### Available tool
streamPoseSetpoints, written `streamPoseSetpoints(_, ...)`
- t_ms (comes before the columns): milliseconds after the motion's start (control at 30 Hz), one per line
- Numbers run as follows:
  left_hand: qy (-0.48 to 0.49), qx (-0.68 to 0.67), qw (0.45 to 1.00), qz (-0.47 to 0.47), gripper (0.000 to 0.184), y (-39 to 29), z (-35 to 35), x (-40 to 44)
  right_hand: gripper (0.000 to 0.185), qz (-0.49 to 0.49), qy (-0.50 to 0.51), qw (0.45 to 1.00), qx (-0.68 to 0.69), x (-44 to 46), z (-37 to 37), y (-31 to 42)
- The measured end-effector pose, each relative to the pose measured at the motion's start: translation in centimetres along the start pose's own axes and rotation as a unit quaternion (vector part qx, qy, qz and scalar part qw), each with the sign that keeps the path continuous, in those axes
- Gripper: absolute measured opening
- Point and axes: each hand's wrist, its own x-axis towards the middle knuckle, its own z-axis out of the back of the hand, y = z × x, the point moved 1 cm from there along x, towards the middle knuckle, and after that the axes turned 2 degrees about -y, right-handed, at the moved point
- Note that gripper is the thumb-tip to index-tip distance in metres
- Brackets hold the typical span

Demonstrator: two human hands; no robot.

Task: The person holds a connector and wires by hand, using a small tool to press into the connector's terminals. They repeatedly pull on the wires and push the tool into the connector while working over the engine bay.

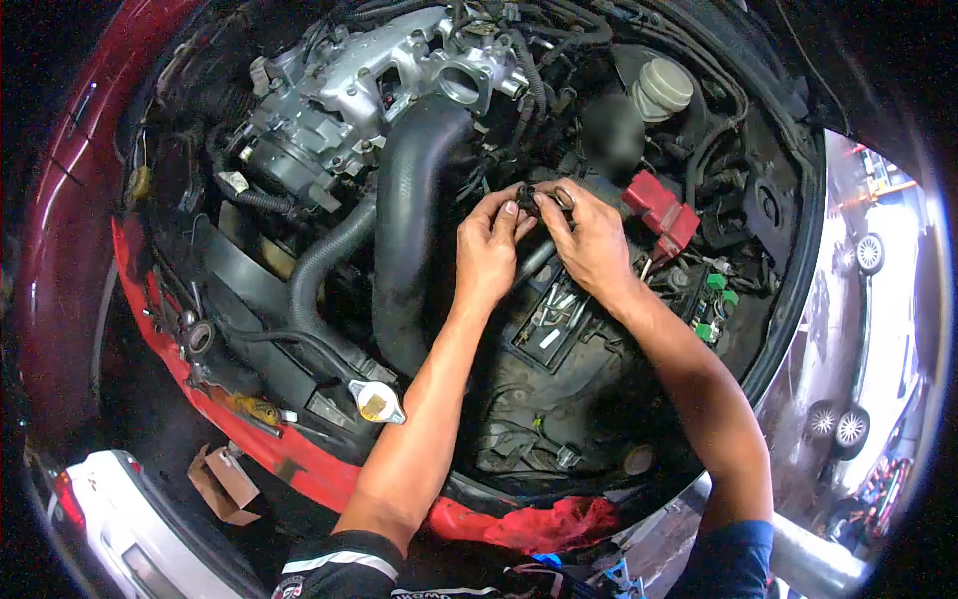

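Note:
Over the engine bay, my left hand (489,240) and my right hand (591,235) meet with fingertips pinched on a small black part (529,200). Its exact kind is hard to make out, since the fingers cover much of it. A dark ring (566,198) shows at the right fingertips. Just left of my left hand runs a thick black intake hose (404,220). Beneath my right hand lies a black tray (547,339) with small metal pieces in it. A red plastic cover (661,212) sits to the right of my right hand.
The silver engine intake (369,75) fills the upper left. A white reservoir cap (664,85) stands at upper right. Near my left forearm is a radiator cap (377,401). Red front bodywork (299,469) borders the bay. A cardboard box (225,484) and parked white cars lie beyond.

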Motion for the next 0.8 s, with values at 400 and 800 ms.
streamPoseSetpoints(400,0.053,-0.128,0.983,0.118,0.02,0.3,2.6,1.9,0.018,-0.063,0.037,0.997,0.019,0.4,0.2,-0.2)
streamPoseSetpoints(800,0.015,0.216,0.975,-0.047,0.022,-1.7,2.8,1.9,0.018,-0.032,0.033,0.998,-0.031,0.1,-0.3,-0.9)
